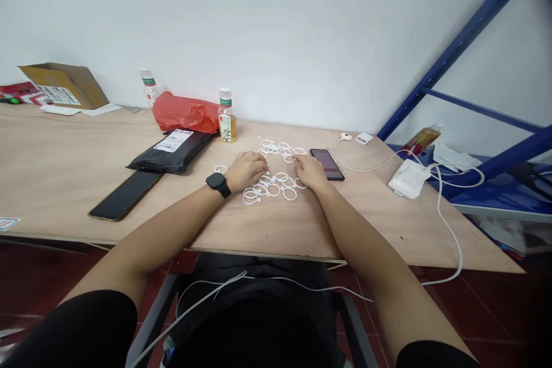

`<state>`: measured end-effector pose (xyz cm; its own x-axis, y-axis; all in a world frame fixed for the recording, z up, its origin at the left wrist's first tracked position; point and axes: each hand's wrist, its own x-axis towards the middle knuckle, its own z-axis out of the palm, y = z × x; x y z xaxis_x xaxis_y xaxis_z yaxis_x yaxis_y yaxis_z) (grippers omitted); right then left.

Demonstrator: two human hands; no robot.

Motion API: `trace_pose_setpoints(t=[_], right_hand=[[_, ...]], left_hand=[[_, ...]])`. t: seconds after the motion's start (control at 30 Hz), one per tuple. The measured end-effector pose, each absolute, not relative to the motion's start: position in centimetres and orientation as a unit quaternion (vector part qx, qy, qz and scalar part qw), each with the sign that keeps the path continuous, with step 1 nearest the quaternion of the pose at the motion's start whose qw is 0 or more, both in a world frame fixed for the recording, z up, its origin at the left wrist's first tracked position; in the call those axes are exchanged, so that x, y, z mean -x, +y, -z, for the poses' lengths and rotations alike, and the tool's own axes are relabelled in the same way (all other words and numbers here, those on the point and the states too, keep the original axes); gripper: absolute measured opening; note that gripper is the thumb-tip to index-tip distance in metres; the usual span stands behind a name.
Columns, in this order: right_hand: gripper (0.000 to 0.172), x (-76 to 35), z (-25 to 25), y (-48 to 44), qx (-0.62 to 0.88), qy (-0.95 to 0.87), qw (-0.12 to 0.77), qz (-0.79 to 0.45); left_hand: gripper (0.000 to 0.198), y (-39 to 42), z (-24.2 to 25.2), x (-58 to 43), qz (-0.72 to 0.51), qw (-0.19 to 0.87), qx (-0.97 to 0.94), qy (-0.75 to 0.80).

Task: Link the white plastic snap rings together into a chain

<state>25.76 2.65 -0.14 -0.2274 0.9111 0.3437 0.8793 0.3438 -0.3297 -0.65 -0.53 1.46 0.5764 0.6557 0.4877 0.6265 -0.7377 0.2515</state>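
Palm down on the wooden table, my left hand (247, 171) has its fingers loosely bent and apart, with a black smartwatch (218, 184) on the wrist. Nothing shows held in it. My right hand (310, 171) reaches in from the right, fingers stretched toward the far rings and a fingertip at the edge of a white plastic ring (288, 152). Between and below the hands lies a near group of white plastic rings (290, 194), each with a small knob. Another single ring (221, 168) lies left of my left hand. The fingertips' undersides are hidden.
A phone (328, 164) lies right of my right hand. Leftward are another phone (126, 194), a black parcel (172, 152), a red plastic bag (187, 113) and a drink bottle (226, 115). A white charger (409, 178) with cables stands by the blue rack (457, 34).
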Motion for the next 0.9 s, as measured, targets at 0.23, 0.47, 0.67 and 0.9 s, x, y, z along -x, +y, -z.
trace_pose_setpoints(t=[0.23,0.47,0.67,0.9], right_hand=[[0.04,-25.5,0.8,3.0,0.595,-0.784,0.177,0.012],[0.015,-25.3,0.0,2.5,0.617,-0.766,0.179,-0.012],[0.018,-25.1,0.3,2.6,0.581,-0.761,0.284,-0.056],[0.018,-24.4,0.2,2.2,0.532,-0.764,0.358,-0.069]], left_hand=[[0.02,-0.5,-1.2,0.6,-0.301,0.031,-0.883,0.357],[0.02,-0.5,-1.2,0.6,-0.305,0.035,-0.884,0.352],[0.022,-0.5,-1.2,0.6,-0.3,0.032,-0.882,0.363],[0.022,-0.4,-1.2,0.7,-0.317,0.033,-0.88,0.353]])
